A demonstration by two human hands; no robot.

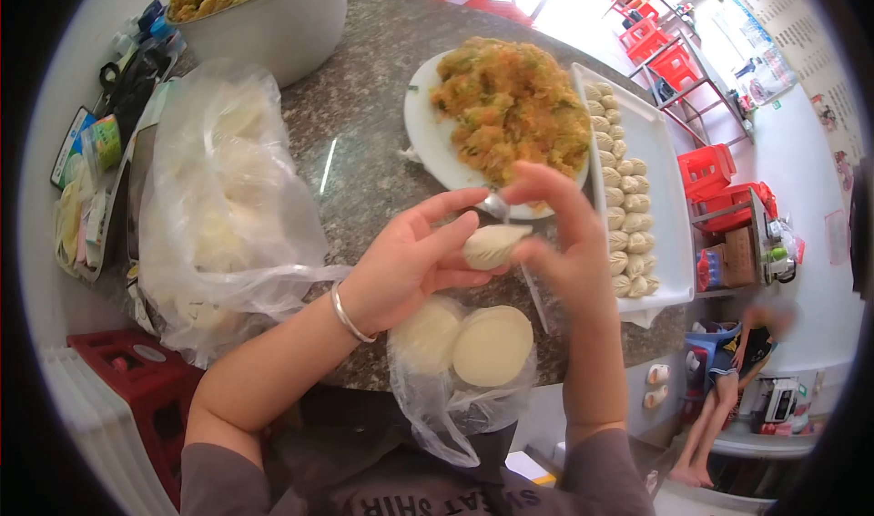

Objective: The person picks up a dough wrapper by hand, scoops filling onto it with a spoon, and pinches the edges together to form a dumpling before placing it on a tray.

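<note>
1. Nearest the camera, round dough wrappers [492, 343] lie stacked in an opened thin plastic bag [446, 407] at the near edge of the counter [364, 133], within easy reach; they are pale, flat and matte.
2. Just above them, the left hand [405, 265] cups a folded dumpling [493, 245] while the right hand [569, 243] pinches its edge closed with curled fingertips. Both hands grip it, so the soft seam is supported from either side.
3. A metal spoon handle [497, 206] pokes out behind the dumpling, resting on the white plate [423, 129].
4. That plate carries a coarse, crumbly orange-green filling [510, 106], heaped close to the hands.
5. Along the counter's right edge, a white rectangular tray [669, 206] bears finished pleated dumplings [624, 206] in neat rows.
6. Toward the left edge slumps a large crinkled plastic bag [218, 197] of more wrappers; a steel pot [273, 15] stands at the far corner.
</note>
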